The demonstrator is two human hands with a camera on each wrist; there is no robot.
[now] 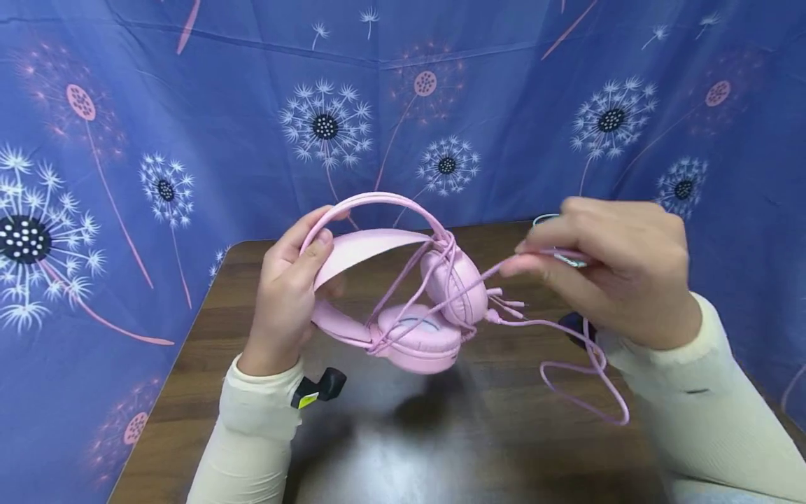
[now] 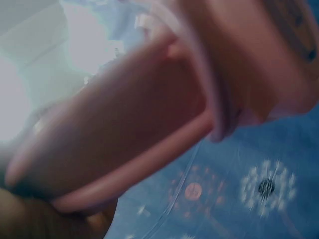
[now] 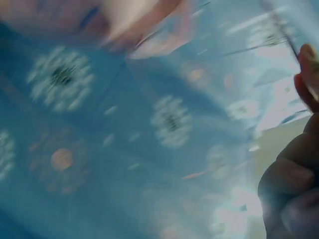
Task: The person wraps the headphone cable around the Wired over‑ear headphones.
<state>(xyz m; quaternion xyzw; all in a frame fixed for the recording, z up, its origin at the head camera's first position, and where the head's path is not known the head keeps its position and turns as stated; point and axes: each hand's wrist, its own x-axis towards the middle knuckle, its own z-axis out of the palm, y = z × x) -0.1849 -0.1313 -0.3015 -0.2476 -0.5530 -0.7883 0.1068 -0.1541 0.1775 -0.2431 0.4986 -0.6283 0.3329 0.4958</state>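
Note:
Pink headphones (image 1: 415,343) are held up over the table in the head view, tilted, with the two ear cups on the right. My left hand (image 1: 286,301) grips their headband (image 1: 380,199) at the left, thumb in front. A thin pink cable (image 1: 497,268) is wound around the ear cups and both ends of the band. My right hand (image 1: 620,259) pinches a stretch of that cable between thumb and fingertips, pulled taut from the cups. Below this hand hangs a loose cable loop (image 1: 616,395). In the left wrist view the blurred headband (image 2: 134,174) fills much of the frame.
A brown wooden table (image 1: 504,441) lies beneath. Behind it hangs a blue curtain (image 1: 252,140) printed with dandelions. A pale teal item (image 1: 569,261) on the table is mostly hidden by my right hand. Black wrist devices sit on both sleeves.

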